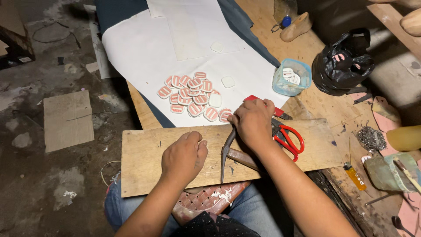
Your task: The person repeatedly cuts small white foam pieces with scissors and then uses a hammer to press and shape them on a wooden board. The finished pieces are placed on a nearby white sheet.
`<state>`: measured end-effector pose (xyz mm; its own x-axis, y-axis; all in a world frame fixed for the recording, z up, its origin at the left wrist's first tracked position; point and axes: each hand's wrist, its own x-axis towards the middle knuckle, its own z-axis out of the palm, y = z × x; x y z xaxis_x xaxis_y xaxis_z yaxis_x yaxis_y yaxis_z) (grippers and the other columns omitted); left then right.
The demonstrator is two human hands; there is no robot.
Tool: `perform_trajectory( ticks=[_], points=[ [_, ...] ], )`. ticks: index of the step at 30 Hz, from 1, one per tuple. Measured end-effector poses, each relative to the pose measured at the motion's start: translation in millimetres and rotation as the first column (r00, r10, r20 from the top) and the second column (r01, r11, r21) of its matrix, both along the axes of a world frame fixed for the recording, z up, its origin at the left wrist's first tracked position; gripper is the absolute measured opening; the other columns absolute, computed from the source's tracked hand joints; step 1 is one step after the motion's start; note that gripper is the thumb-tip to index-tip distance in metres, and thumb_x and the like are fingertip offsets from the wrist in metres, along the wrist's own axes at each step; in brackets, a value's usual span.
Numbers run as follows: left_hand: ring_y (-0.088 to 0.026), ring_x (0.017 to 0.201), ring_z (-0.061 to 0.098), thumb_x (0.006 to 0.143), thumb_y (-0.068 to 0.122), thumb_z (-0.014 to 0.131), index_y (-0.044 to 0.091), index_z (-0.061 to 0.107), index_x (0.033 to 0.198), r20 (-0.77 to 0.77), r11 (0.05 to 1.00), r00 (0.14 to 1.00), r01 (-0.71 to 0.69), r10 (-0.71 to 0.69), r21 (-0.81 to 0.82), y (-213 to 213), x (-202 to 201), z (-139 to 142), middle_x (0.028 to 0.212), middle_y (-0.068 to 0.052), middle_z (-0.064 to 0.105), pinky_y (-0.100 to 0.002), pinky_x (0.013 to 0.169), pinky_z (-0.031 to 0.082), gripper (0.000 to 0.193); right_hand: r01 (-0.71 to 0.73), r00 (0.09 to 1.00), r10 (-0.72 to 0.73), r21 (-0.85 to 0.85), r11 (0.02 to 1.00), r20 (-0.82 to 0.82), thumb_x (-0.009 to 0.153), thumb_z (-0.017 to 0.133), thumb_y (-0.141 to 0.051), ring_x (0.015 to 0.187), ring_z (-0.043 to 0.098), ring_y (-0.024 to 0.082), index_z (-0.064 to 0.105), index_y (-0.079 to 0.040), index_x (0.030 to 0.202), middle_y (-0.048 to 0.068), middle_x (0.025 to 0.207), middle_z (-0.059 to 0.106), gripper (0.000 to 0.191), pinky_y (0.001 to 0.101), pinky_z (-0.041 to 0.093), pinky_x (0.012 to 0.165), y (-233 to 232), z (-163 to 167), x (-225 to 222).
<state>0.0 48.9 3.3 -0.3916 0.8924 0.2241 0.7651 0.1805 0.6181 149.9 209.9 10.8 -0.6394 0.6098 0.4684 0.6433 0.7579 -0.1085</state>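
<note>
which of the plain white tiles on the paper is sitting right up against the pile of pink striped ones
The upright rounded white tile at the pile's right edge touches the pink ones. The white tile further right and the one higher on the paper both lie apart, alone.

A board [144, 162] lies across your lap. Behind it, small tags [190, 94] sit piled on paper [140, 52]. Scissors [289, 138] lie on the board's right end. A tub [291, 77] stands right of the paper, and a bag [342, 66] right of that.

Black plastic bag [342, 62] far right, blue-rimmed clear tub [291, 77] beside it
</note>
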Motion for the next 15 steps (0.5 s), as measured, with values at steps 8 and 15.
perform_trajectory(
  ticks=[8, 15],
  points=[
    [-0.020, 0.074, 0.065, 0.099, 0.025, 0.059, 0.007, 0.066, 0.118, 0.643, 0.999, 0.766, 0.025, 0.011, -0.046, 0, -11, -7, 0.089, -0.007, 0.073, -0.033, 0.066, 0.054, 0.027, -0.243, 0.957, 0.224, -0.083, 0.967, -0.184, 0.082, 0.083, -0.027, 0.094, 0.057, 0.030, 0.072, -0.009, 0.086, 0.006, 0.090, 0.065, 0.021, 0.0453, 0.037, 0.089, -38, 34, 3],
    [-0.009, 0.083, 0.066, 0.089, 0.004, 0.065, 0.000, 0.055, 0.141, 0.964, 0.994, 0.258, 0.096, -0.068, 0.045, -19, 1, -4, 0.106, -0.005, 0.070, -0.021, 0.069, 0.054, 0.054, -0.335, 0.911, 0.272, -0.174, 0.926, -0.311, 0.085, 0.078, -0.016, 0.103, 0.063, 0.032, 0.070, -0.004, 0.106, 0.013, 0.110, 0.067, 0.025, 0.0411, 0.049, 0.090, -72, 27, 54]
  ],
)
